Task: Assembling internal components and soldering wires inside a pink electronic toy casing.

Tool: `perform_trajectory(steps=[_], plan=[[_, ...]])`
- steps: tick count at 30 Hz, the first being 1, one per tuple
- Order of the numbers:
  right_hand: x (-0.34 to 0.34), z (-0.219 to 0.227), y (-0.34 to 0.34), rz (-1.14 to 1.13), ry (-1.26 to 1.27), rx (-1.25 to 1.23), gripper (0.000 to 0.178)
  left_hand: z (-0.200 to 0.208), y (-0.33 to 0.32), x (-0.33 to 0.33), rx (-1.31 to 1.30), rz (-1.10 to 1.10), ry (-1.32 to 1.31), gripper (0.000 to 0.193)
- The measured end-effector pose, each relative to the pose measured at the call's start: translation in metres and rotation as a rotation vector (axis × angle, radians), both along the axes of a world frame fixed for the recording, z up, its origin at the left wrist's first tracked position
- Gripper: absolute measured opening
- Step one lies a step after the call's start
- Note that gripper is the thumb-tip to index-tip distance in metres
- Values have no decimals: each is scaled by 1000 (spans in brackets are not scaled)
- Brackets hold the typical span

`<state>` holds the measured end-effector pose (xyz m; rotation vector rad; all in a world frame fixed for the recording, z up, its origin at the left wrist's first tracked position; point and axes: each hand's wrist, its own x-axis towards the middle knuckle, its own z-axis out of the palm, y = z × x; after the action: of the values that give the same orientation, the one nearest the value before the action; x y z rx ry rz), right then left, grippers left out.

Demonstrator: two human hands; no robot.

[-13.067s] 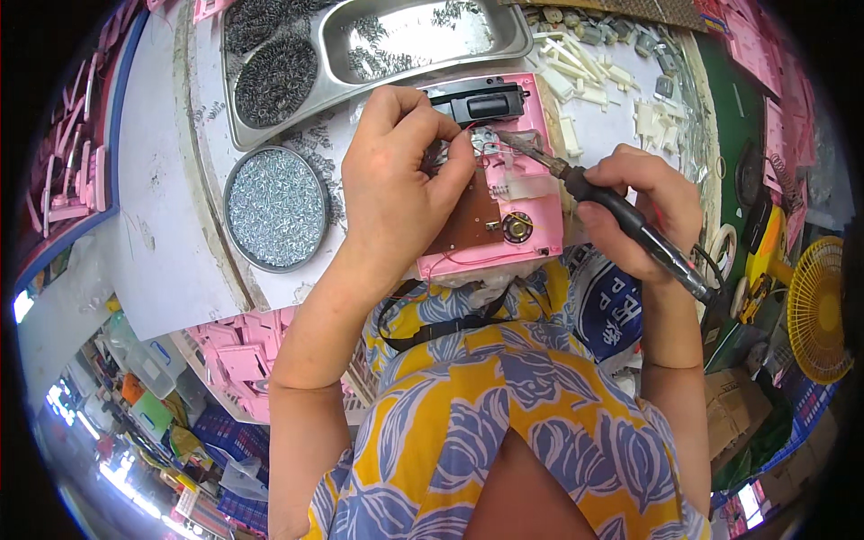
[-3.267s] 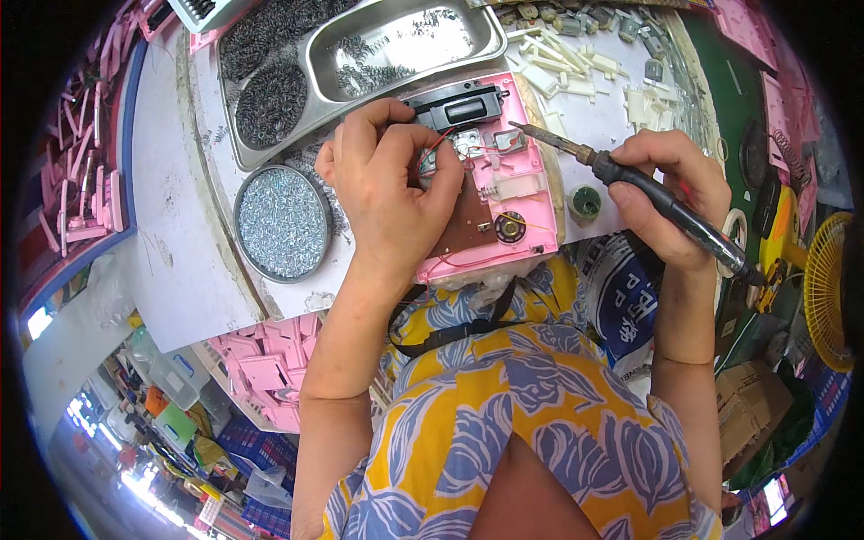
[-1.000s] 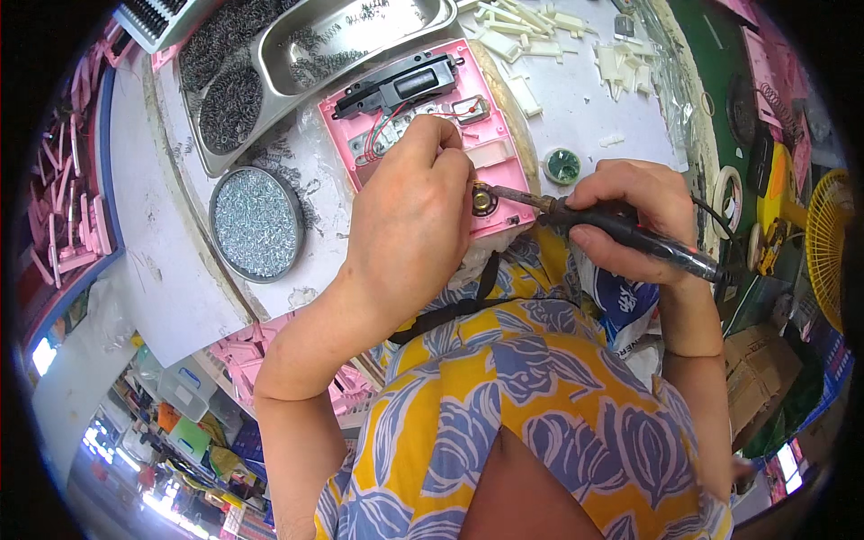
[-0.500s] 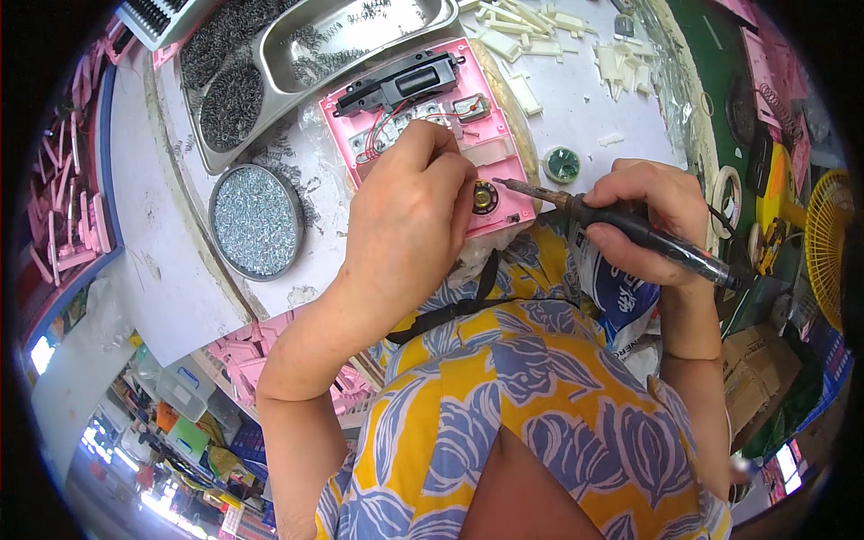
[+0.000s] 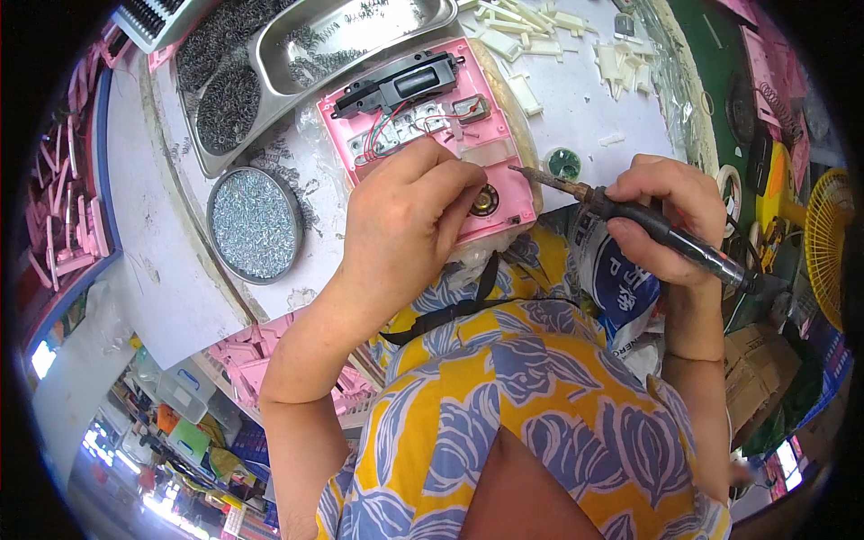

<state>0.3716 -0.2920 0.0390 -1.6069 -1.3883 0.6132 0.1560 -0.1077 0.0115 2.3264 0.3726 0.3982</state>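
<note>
A pink plastic casing [image 5: 516,191] lies on the table in front of me. In it are a black plastic mechanism [image 5: 418,83], a small grey box-shaped part [image 5: 472,109], red and green wires [image 5: 369,148] and a small round speaker [image 5: 485,200]. My left hand [image 5: 396,211] is over the casing, thumb and fingers pinched together beside the speaker; whatever they hold is hidden. Wrapped in my right hand [image 5: 673,207] is a soldering iron [image 5: 646,220] with a black handle. Its tip points left, above the casing's right edge, apart from the speaker.
A round tin of small screws [image 5: 255,225] stands left of the casing. Behind it sits a metal tray [image 5: 270,67] with many black springs. White plastic parts [image 5: 522,36] lie at the back. A small round dish of green material [image 5: 564,164] is near the iron; a yellow fan [image 5: 826,243] stands far right.
The soldering iron has moved a little right, its tip drawing away from the speaker. My left hand has shifted slightly down, fingers still pinched.
</note>
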Motion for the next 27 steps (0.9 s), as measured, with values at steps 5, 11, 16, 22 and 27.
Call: perform_trajectory(steps=[5, 11, 16, 22, 27], plan=[[-2, 0, 2, 40, -11, -3, 26, -5, -2, 5, 40, 1, -34, 14], [-5, 0, 6, 112, -23, -15, 26, -2, -2, 9, 19, -11, 29, 10], [-7, -1, 9, 143, -26, -39, 25, -3, -1, 9, 77, -34, 23, 11], [-8, 0, 11, 128, -25, -67, 23, 0, -1, 9, 72, -40, 28, 12], [-4, 1, 3, 86, 25, -56, 23, -2, -1, 9, 82, -43, 19, 12]])
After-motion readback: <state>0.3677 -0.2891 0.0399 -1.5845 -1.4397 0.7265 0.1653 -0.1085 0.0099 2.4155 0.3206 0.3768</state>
